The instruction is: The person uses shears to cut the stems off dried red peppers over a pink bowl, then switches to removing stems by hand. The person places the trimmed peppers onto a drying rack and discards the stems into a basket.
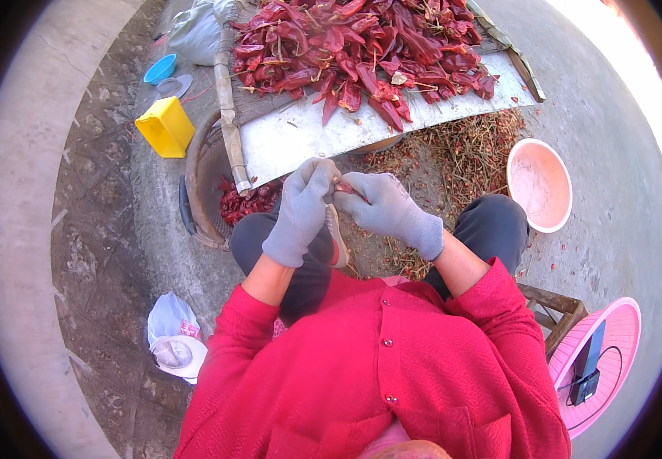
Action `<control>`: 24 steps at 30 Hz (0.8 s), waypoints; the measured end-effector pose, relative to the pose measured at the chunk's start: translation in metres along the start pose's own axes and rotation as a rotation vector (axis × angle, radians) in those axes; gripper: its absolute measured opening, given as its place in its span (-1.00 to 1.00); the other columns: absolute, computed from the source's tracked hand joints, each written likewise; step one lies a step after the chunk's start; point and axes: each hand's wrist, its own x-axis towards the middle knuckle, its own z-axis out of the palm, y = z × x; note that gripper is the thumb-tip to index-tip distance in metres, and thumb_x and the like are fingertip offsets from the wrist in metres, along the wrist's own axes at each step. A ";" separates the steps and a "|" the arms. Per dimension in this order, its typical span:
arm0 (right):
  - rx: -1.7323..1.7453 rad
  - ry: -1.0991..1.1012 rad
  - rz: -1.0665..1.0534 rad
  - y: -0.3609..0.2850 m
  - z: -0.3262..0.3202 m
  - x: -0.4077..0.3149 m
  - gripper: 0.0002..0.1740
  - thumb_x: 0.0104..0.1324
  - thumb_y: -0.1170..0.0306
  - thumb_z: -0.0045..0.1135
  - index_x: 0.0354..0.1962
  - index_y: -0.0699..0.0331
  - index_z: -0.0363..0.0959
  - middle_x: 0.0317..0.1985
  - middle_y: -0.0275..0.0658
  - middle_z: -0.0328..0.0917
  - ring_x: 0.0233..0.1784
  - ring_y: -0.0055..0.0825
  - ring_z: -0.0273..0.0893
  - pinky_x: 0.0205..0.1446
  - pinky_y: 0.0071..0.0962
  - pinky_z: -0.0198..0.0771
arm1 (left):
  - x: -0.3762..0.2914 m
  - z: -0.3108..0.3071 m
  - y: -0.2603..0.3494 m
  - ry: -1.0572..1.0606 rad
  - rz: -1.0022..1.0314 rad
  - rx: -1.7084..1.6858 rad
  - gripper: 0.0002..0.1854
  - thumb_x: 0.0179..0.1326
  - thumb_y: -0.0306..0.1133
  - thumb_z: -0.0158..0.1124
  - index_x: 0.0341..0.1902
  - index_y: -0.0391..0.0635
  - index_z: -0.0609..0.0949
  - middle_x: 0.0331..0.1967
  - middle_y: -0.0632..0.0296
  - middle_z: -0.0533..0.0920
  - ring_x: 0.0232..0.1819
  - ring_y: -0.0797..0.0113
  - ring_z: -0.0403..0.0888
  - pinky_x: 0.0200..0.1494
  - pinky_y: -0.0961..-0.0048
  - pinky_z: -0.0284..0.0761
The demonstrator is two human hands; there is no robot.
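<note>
Both hands wear grey knit work gloves and meet just below the near edge of a low board (285,140). In my right hand (391,206) is a dried red pepper (349,189), mostly hidden by the fingers. My left hand (301,209) pinches at the pepper's near-left end, its fingertips touching those of the right. Whether a stem is between the left fingers cannot be seen. A large heap of dried red peppers (359,51) covers the board. Below the board, a woven basket (196,189) holds more red pepper pieces (245,201).
Stem scraps (474,155) litter the ground under the board. A pink basin (539,185) stands right. At left are a yellow container (165,127), a blue bowl (160,69) and a white sack (196,34). A pink basket (612,356) with electronic devices sits by a wooden stool (557,312).
</note>
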 end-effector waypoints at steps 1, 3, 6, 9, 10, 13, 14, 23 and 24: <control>-0.053 0.003 -0.034 0.002 0.001 0.001 -0.70 0.44 0.23 0.19 -0.20 0.35 0.59 -0.43 0.00 0.61 -0.41 -0.24 0.60 -0.22 -0.22 0.49 | 0.001 -0.002 -0.001 -0.007 -0.007 -0.065 -0.70 0.57 -0.18 0.18 -0.19 -0.17 0.64 -0.38 0.39 0.55 -0.40 0.56 0.39 -0.28 0.52 0.38; 0.029 -0.024 -0.010 0.004 0.002 0.001 -0.69 0.47 0.21 0.19 -0.13 0.33 0.62 -0.42 -0.16 0.62 -0.38 -0.39 0.60 -0.22 -0.31 0.50 | 0.008 -0.012 -0.011 -0.016 -0.021 -0.193 -0.69 0.59 -0.14 0.15 -0.19 -0.12 0.63 -0.38 0.40 0.55 -0.42 0.58 0.34 -0.31 0.55 0.32; 0.382 -0.086 0.190 -0.007 -0.008 -0.002 -0.62 0.54 0.13 0.16 -0.04 0.31 0.66 -0.39 -0.40 0.61 -0.33 -0.64 0.57 -0.21 -0.51 0.50 | 0.027 -0.032 -0.022 0.040 0.098 0.234 -0.60 0.53 -0.05 0.20 -0.06 -0.21 0.66 -0.30 0.24 0.63 -0.35 0.40 0.52 -0.22 0.39 0.49; 0.579 -0.065 0.348 -0.029 -0.028 -0.007 -0.53 0.57 0.05 0.09 0.01 0.31 0.66 -0.40 -0.44 0.57 -0.35 -0.68 0.52 -0.21 -0.58 0.48 | 0.058 -0.032 -0.006 0.116 0.348 0.932 -0.54 0.39 -0.03 0.30 0.11 -0.17 0.68 -0.04 0.00 0.71 -0.13 0.03 0.72 -0.04 0.17 0.61; 0.610 -0.037 0.345 -0.026 -0.028 -0.006 -0.51 0.58 0.03 0.07 0.02 0.31 0.66 -0.40 -0.43 0.56 -0.36 -0.68 0.51 -0.22 -0.59 0.48 | 0.070 -0.030 -0.004 0.142 0.344 0.975 -0.54 0.37 -0.03 0.31 0.13 -0.15 0.68 0.02 -0.03 0.70 -0.08 -0.03 0.72 0.00 0.15 0.61; 0.717 0.005 0.340 -0.022 -0.032 -0.005 -0.47 0.59 -0.01 0.02 0.02 0.32 0.64 -0.37 -0.40 0.57 -0.38 -0.69 0.49 -0.28 -0.61 0.46 | 0.104 -0.027 -0.004 0.177 0.343 1.164 -0.48 0.36 -0.02 0.30 0.26 -0.07 0.63 0.11 -0.03 0.67 0.04 -0.06 0.68 0.13 0.12 0.56; 0.770 0.006 0.339 -0.022 -0.031 -0.007 -0.47 0.59 -0.01 0.01 0.00 0.32 0.64 -0.36 -0.39 0.57 -0.38 -0.69 0.49 -0.28 -0.61 0.46 | 0.111 -0.025 -0.004 0.185 0.295 1.208 -0.46 0.36 0.01 0.28 0.27 -0.07 0.63 0.14 -0.05 0.66 0.11 -0.09 0.65 0.18 0.08 0.54; 0.992 -0.118 0.362 -0.013 -0.030 -0.012 -0.56 0.63 0.05 -0.10 -0.03 0.25 0.55 -0.31 -0.35 0.63 -0.36 -0.66 0.59 -0.33 -0.58 0.51 | 0.140 -0.029 -0.006 0.232 0.232 1.098 -0.71 0.34 -0.19 0.30 -0.07 -0.16 0.68 -0.17 -0.01 0.75 -0.05 -0.05 0.71 0.06 0.07 0.54; 1.024 -0.075 0.361 -0.008 -0.025 -0.011 -0.58 0.63 0.06 -0.08 -0.07 0.24 0.55 -0.32 -0.35 0.64 -0.37 -0.64 0.58 -0.31 -0.55 0.53 | 0.141 -0.031 -0.004 0.225 0.212 1.084 -0.72 0.33 -0.20 0.31 -0.08 -0.17 0.68 -0.20 -0.02 0.76 -0.08 -0.06 0.71 0.06 0.05 0.54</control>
